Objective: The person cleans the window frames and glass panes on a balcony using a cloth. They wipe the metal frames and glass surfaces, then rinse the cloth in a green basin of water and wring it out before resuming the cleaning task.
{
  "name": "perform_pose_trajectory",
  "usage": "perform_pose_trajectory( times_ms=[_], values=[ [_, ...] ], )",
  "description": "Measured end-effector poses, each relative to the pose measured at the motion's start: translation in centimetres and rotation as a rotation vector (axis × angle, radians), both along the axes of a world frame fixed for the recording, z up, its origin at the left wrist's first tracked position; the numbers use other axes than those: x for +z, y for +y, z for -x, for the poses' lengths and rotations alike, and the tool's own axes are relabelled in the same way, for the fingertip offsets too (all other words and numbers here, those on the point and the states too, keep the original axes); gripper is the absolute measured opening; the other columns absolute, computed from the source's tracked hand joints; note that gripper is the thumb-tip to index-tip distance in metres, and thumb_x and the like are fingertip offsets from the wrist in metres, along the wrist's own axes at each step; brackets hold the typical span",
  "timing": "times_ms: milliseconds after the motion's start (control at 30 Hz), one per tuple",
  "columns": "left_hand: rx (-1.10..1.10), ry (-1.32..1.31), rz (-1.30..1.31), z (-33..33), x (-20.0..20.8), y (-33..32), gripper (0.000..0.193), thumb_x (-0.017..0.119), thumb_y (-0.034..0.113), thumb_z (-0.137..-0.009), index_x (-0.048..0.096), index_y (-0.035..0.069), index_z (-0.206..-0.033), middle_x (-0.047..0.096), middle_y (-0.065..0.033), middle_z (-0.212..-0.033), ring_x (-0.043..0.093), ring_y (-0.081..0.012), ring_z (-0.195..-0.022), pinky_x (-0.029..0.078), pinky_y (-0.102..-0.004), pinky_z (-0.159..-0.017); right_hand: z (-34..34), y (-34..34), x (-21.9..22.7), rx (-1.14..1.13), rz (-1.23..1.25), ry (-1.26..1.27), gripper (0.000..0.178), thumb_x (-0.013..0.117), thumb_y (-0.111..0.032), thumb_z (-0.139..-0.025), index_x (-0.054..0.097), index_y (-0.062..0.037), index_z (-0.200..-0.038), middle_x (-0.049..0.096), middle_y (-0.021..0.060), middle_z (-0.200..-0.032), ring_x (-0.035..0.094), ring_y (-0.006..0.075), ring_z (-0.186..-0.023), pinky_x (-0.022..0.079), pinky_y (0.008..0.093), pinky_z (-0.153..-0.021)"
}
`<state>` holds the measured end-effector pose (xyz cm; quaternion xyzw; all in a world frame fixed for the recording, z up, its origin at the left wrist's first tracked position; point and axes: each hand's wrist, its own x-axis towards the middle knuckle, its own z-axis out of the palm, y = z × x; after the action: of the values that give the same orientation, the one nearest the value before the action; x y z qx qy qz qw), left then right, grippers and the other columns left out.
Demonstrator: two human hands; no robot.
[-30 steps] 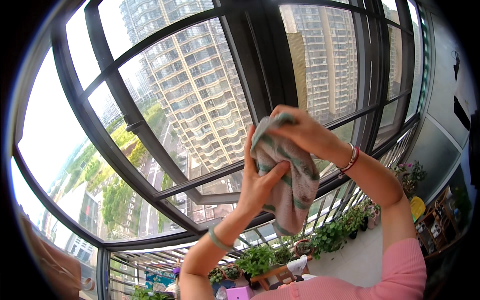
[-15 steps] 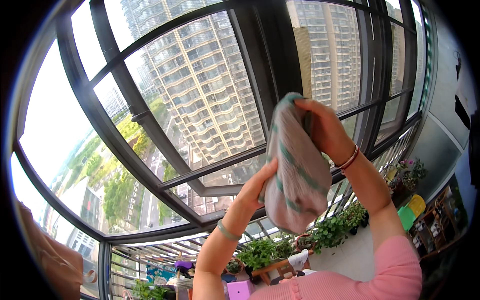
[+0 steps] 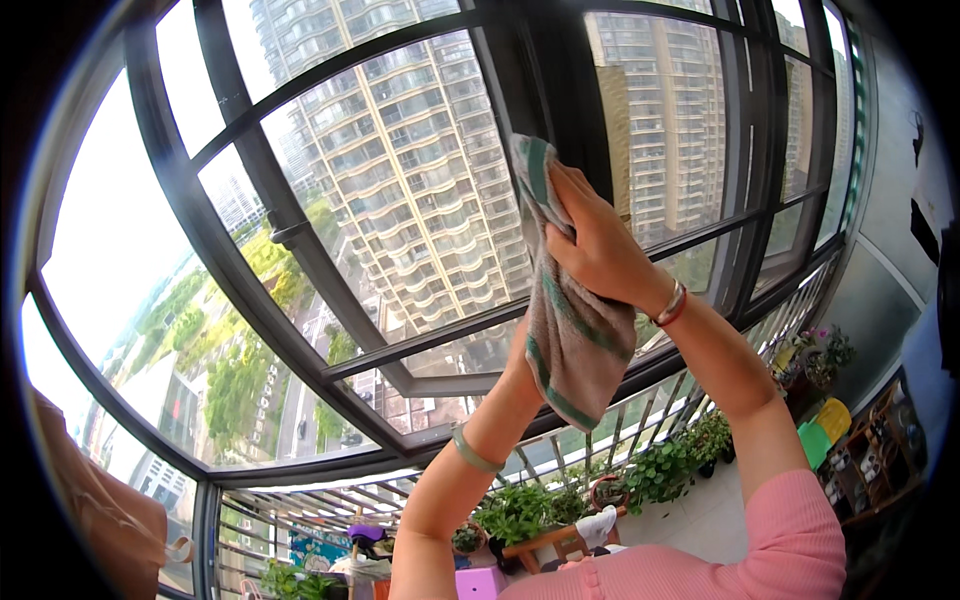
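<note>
A greyish-beige towel with green stripes point(image 3: 582, 345) is held up in front of the dark window post point(image 3: 545, 90). My right hand point(image 3: 600, 240) grips its upper part, fingers pointing up along the post, and the cloth's top end sticks out past them. The lower part hangs down in a loose fold. My left hand point(image 3: 518, 365) is raised behind the towel; its fingers are hidden by the cloth, so whether they hold it does not show. Whether the towel touches the post is hard to make out.
Dark-framed window panes point(image 3: 390, 180) curve around me, with tall buildings outside. Below runs a metal railing point(image 3: 290, 510) with potted plants point(image 3: 525, 510) along it. A wooden stool point(image 3: 545, 543), a purple stool point(image 3: 480, 583) and a shelf point(image 3: 875, 465) stand lower down. Brown fabric point(image 3: 100, 510) hangs at left.
My right hand has shifted up and left with the towel and now lies over its front. The towel has gone from bunched to hanging longer. My left hand has slipped behind it.
</note>
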<state>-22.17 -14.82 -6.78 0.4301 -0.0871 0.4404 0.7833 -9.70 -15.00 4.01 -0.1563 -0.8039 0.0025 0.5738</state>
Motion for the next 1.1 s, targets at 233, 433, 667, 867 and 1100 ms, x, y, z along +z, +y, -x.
perform_pose_trajectory(
  times_ms=[233, 433, 667, 867, 1100],
  values=[
    [0.047, -0.133, 0.362, 2.3, -2.2, -2.7, 0.055, 0.036, 0.042, -0.105, 0.033, 0.009, -0.148, 0.045, -0.0077, -0.145, 0.048, -0.0235, -0.129, 0.036, -0.0386, -0.113, 3.3, -1.3, -0.4, 0.107, 0.031, -0.163, 0.04, 0.06, -0.002, -0.086, 0.044, 0.0026, -0.122, 0.054, 0.023, -0.115, 0.051, 0.041, -0.105, 0.045, 0.0431, -0.091],
    [0.329, -0.258, 0.33, 7.2, -2.1, -11.3, 0.064, 0.035, 0.054, -0.102, 0.034, 0.009, -0.147, 0.046, -0.0104, -0.144, 0.049, -0.0259, -0.129, 0.043, -0.0383, -0.108, 5.9, -5.3, -3.3, 0.221, -0.176, -0.662, 0.061, 0.072, -0.041, -0.082, 0.054, 0.0002, -0.124, 0.052, 0.0155, -0.132, 0.043, 0.0345, -0.124, 0.036, 0.0469, -0.104],
    [0.737, -0.173, 0.097, 10.7, 0.9, -14.1, 0.056, 0.043, 0.036, -0.104, 0.024, 0.016, -0.153, 0.04, -0.0112, -0.147, 0.043, -0.0258, -0.134, 0.042, -0.0404, -0.108, 12.6, -4.4, -3.1, 0.427, 0.118, -0.314, 0.067, 0.066, -0.03, -0.089, 0.038, 0.0034, -0.14, 0.045, 0.025, -0.136, 0.045, 0.0414, -0.122, 0.038, 0.0476, -0.104],
    [1.186, -0.067, 0.019, 14.3, 6.4, -13.7, 0.064, 0.06, 0.008, -0.094, 0.029, 0.015, -0.15, 0.049, -0.0087, -0.14, 0.055, -0.0228, -0.122, 0.05, -0.0369, -0.099, 18.7, -4.1, 4.3, 0.219, -0.253, -0.242, 0.05, 0.06, -0.019, -0.092, 0.046, 0.0017, -0.135, 0.05, 0.0156, -0.137, 0.051, 0.0327, -0.116, 0.044, 0.0448, -0.095],
    [1.081, -0.126, 0.0, 19.1, 12.1, -12.1, 0.046, 0.056, 0.021, -0.097, 0.044, 0.007, -0.139, 0.059, -0.0131, -0.128, 0.062, -0.0269, -0.113, 0.052, -0.04, -0.096, 25.5, -3.0, 10.9, -0.322, -0.613, -0.199, 0.032, 0.056, -0.015, -0.087, 0.059, -0.0041, -0.117, 0.059, 0.0079, -0.121, 0.058, 0.0235, -0.107, 0.05, 0.0414, -0.083]
  ],
)
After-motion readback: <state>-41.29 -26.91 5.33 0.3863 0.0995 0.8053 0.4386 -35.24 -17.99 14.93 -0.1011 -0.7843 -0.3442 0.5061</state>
